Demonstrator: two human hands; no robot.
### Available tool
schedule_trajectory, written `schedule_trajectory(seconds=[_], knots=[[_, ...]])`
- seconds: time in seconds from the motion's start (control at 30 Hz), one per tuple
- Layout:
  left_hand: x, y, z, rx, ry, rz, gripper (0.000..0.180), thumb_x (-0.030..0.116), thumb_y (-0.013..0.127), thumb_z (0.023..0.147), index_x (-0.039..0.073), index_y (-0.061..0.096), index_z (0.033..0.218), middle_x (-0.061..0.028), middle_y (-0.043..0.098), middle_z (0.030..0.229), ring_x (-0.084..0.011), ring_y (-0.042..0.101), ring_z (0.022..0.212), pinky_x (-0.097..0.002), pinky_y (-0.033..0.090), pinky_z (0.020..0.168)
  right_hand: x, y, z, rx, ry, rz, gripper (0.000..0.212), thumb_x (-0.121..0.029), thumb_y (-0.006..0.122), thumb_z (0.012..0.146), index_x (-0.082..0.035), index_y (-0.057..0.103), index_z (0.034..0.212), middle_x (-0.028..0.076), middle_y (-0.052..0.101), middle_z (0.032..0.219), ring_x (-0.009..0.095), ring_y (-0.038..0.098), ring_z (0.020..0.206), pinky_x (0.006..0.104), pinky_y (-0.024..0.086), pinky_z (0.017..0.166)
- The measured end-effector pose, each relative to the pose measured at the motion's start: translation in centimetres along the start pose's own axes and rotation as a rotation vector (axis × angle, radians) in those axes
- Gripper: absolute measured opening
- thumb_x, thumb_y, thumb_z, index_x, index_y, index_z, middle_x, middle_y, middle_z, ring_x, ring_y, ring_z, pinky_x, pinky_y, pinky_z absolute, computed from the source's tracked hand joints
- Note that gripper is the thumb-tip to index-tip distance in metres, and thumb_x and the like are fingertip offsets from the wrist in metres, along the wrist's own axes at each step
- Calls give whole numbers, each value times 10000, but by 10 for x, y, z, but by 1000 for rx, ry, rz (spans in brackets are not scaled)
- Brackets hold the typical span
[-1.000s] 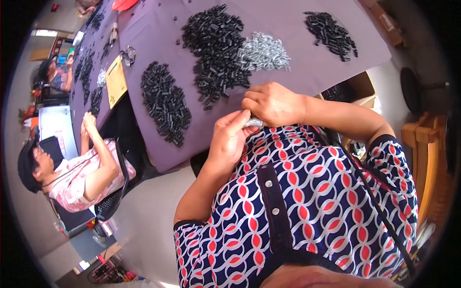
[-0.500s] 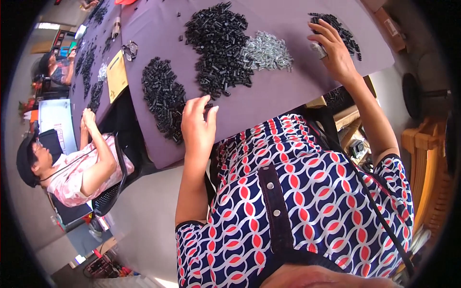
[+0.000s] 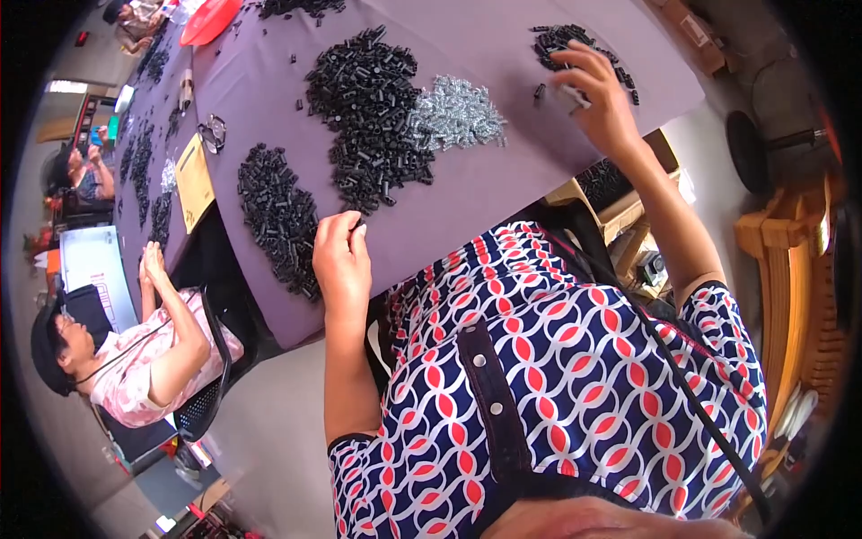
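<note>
My left hand (image 3: 343,265) is closed in a pinch at the table's near edge, beside a pile of short black cylinders (image 3: 274,216). A small black cylinder (image 3: 360,221) shows between its thumb and forefinger. Over the table's right part, my right hand (image 3: 600,99) has bent fingers, a little blurred, around some small clear pieces (image 3: 576,97). Just left of it a single black cylinder (image 3: 539,92) is on or just above the cloth. Beyond the hand is a smaller group of black cylinders (image 3: 558,40).
A large black heap (image 3: 364,99) and a clear heap (image 3: 460,115) touch mid-table. Glasses (image 3: 213,134), a yellow envelope (image 3: 192,184) and a red basin (image 3: 208,22) lie farther left. A co-worker (image 3: 135,359) sits at left. A carton (image 3: 628,198) stands below the edge.
The view has shifted, moving the table leftward in it. The left thumb and forefinger have come together. A single black cylinder now shows beside my right hand, which still has the clear pieces.
</note>
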State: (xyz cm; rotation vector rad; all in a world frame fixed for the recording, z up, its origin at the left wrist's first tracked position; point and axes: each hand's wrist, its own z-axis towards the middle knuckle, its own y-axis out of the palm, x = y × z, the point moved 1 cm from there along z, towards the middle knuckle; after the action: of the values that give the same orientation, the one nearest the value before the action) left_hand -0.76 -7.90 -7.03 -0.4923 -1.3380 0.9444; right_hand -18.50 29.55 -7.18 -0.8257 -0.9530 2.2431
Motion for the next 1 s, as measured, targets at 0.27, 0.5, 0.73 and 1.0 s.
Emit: schedule_trajectory(seconds=[0.27,0.5,0.73,1.0], knots=[[7,0,-9,28,-31,-30,210,0,704,830,11,667,1036,-142,637,941,-290,654,834,-367,529,754,-67,18,-2,-296,-17,173,322,69,658,632,-28,669,939,102,609,954,323,565,959,396,496,810],[5,0,-12,47,-7,-59,173,19,700,833,0,664,1001,-154,640,931,-336,643,839,-394,524,754,-68,17,-2,-308,11,164,381,103,630,605,-18,663,964,117,599,941,341,579,948,406,488,813],[8,1,-8,36,117,-69,125,22,677,856,9,678,980,-151,660,993,-333,656,896,-388,532,800,-79,9,-2,-348,264,467,364,133,603,662,-16,657,990,71,603,923,203,595,815,310,478,716],[9,-23,10,156,111,2,114,1,624,888,13,669,992,-154,648,974,-339,655,879,-386,532,783,-89,15,-11,-416,320,689,371,173,516,661,19,633,977,58,626,1002,156,614,884,265,479,777]])
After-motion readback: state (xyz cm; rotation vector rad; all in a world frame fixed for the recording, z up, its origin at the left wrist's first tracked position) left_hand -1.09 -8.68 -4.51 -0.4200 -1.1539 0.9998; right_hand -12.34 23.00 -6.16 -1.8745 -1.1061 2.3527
